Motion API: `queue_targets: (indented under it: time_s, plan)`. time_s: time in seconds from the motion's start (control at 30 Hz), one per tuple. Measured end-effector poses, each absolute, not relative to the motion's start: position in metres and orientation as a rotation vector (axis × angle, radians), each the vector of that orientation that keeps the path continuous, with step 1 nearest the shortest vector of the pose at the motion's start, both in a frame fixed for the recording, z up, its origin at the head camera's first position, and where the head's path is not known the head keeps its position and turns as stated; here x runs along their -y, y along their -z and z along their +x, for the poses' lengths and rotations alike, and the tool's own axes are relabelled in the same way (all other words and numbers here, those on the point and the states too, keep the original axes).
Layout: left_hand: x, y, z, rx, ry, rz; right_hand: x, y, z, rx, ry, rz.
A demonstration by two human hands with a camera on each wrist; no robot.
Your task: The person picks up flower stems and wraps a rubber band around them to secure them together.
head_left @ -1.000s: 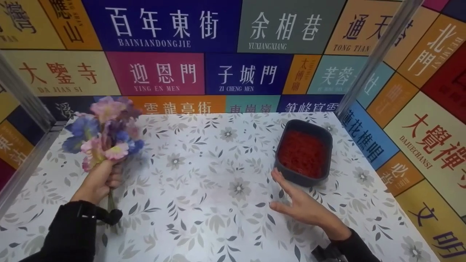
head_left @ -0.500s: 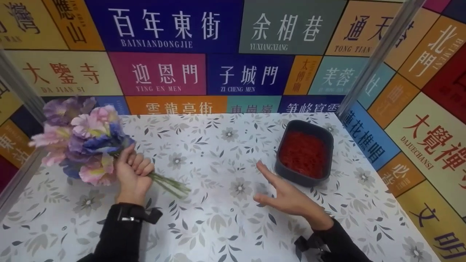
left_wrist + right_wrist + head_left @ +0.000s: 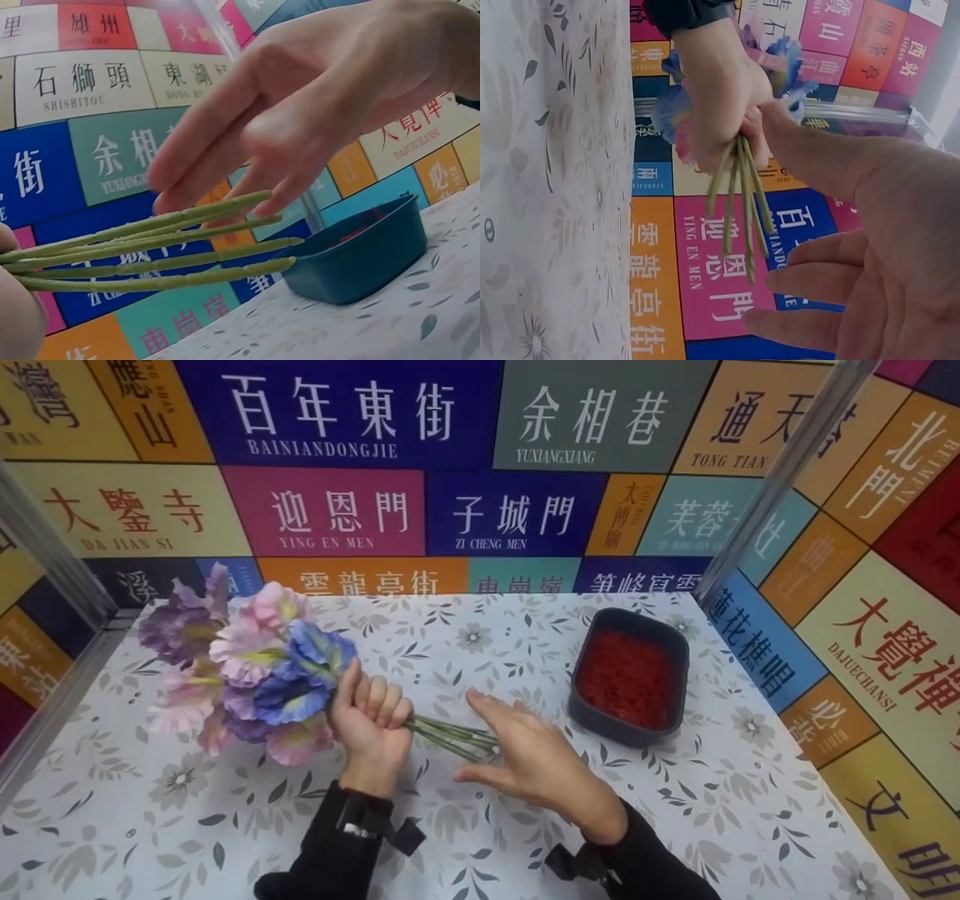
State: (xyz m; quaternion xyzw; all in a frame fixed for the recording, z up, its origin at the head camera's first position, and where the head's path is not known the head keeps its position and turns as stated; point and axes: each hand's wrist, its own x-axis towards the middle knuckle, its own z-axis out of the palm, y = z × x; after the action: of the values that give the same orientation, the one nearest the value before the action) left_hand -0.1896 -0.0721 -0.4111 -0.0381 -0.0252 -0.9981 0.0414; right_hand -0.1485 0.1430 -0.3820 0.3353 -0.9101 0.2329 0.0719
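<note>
A bouquet of artificial flowers in pink, purple and blue lies sideways in the grip of my left hand, blossoms to the left. Its green stems stick out past the fist to the right, fanning slightly in the left wrist view. Around the stem ends, my right hand is spread with thumb and fingers apart. In the right wrist view the stems point toward the right palm, and the right fingers do not close on them.
A dark blue-grey tub with red, crinkled-looking contents stands on the table to the right, behind the right hand. The patterned tabletop ends at a wall of coloured lettered panels. Metal posts rise at the corners.
My left hand has turned the bouquet from upright to sideways and carried it right, toward the middle. My right hand has moved left, away from the tub, to the stem ends.
</note>
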Motion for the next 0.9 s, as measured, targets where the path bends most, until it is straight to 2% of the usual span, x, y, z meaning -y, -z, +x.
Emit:
queue_targets:
  time_s: [0.27,0.6,0.9]
  plan:
    - [0.038,0.403,-0.166,0.129,3.144,-0.279,-0.129,0.397,-0.138,2.631,-0.414,0.908]
    - [0.029,0.397,-0.157,0.190,3.160,-0.127,-0.124,0.402,-0.134,2.580,-0.282,0.882]
    - [0.033,0.398,-0.159,0.202,3.196,-0.115,-0.125,0.403,-0.137,2.572,-0.255,0.930]
